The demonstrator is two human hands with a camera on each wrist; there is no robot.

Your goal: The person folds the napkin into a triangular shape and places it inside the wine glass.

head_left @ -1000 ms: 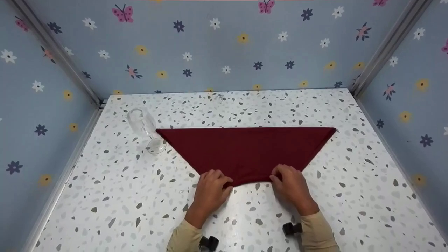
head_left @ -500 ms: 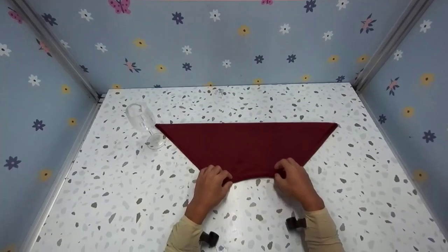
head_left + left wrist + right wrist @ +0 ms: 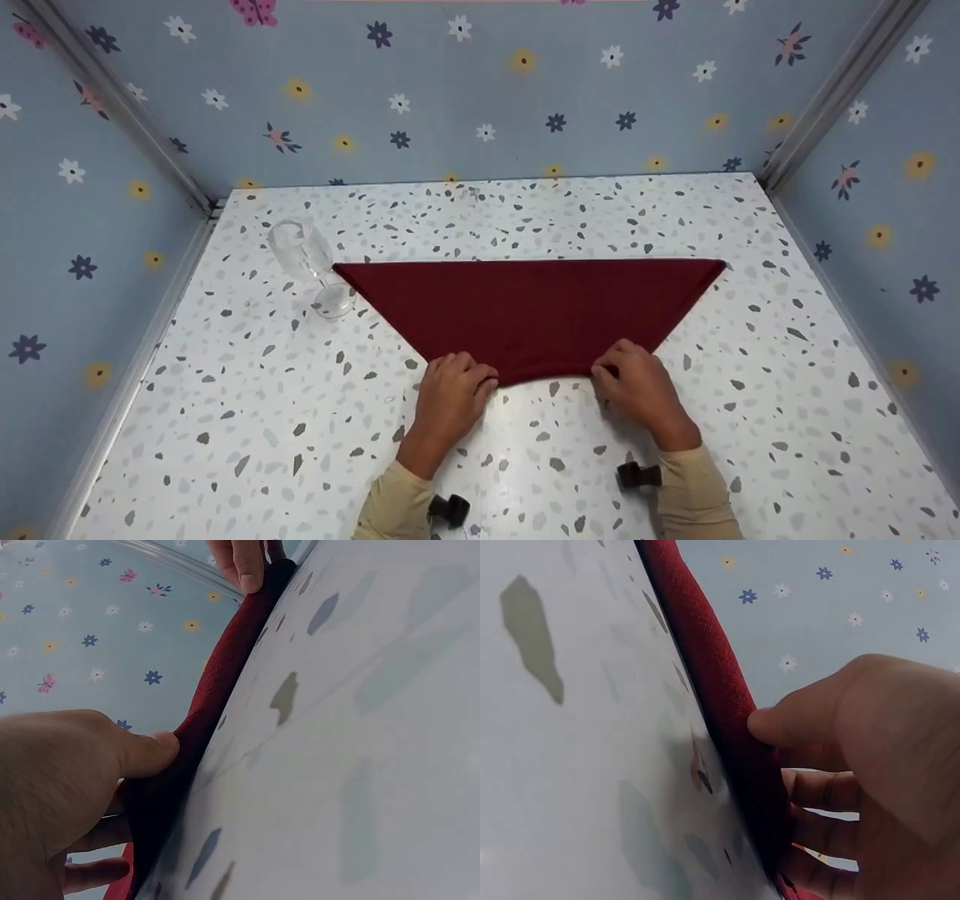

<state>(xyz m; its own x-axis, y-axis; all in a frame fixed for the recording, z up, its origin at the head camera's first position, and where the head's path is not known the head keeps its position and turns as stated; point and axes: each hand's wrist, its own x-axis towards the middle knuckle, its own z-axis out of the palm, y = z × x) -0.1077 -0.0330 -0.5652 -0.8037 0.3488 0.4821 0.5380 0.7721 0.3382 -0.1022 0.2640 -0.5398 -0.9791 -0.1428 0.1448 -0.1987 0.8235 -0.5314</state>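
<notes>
A dark red cloth napkin (image 3: 525, 315) lies folded on the table, its long straight edge at the back and its sides narrowing toward me. My left hand (image 3: 450, 401) pinches the near left corner between thumb and fingers. At the near right corner my right hand (image 3: 641, 390) grips the same near edge, which looks thick and rolled in the right wrist view, where the thumb presses on the red roll (image 3: 720, 682). A clear stemmed glass (image 3: 304, 255) is at the left, its foot close to the napkin's far left corner.
The white speckled table (image 3: 247, 405) is bounded by blue flowered panels at the back (image 3: 450, 90), left (image 3: 67, 225) and right (image 3: 885, 217). Metal rails run along the panel corners. A dark wrist camera mount (image 3: 637, 476) sits by each sleeve.
My right hand has shifted slightly to the right along the near edge. The left hand stays at its corner. The head view has tilted down a little.
</notes>
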